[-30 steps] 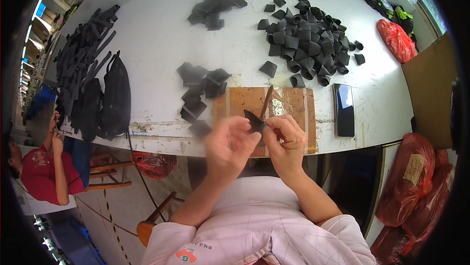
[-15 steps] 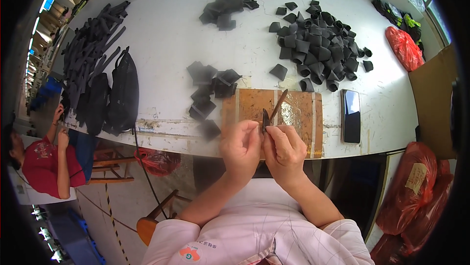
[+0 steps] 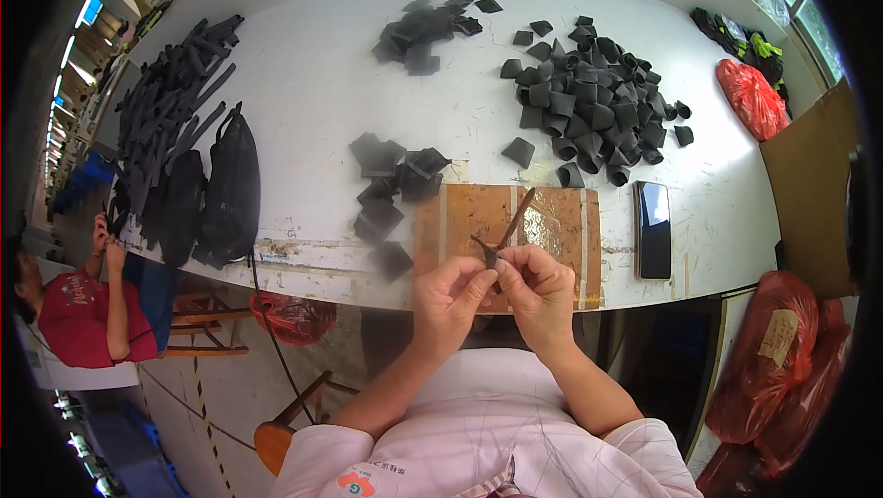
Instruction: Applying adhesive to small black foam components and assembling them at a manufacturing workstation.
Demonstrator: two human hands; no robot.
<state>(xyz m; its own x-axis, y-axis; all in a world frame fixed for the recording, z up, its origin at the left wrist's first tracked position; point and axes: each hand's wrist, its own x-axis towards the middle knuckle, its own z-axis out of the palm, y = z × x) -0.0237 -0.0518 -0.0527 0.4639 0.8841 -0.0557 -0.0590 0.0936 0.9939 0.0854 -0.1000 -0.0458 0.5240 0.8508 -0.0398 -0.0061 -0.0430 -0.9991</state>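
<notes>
Just above the near edge of the table, both my hands are closed with fingertips together on a small black fabric piece [image 3: 491, 257]. My left hand [image 3: 449, 303] pinches its left side, and my right hand [image 3: 541, 300] pinches the right. The piece looks folded, with a pointed end toward the upper left; my fingers cover the rest. Right behind it a thin brown stick [image 3: 518, 219] slants up over a taped brown board [image 3: 460, 222]. Whether the stick touches the piece or my fingers, I cannot tell.
Flat black pieces [image 3: 378, 156] lie left of the board, with more [image 3: 418, 34] farther back. A heap of curled black pieces [image 3: 598, 98] sits behind right, near a phone [image 3: 654, 231]. Black strips [image 3: 170, 84] and a black bag [image 3: 232, 190] lie left. A co-worker [image 3: 92, 314] sits far left.
The black piece has turned from nearly upright to tilting left between my fingers. My hands sit slightly lower in the picture, and the whole view has shifted a little.
</notes>
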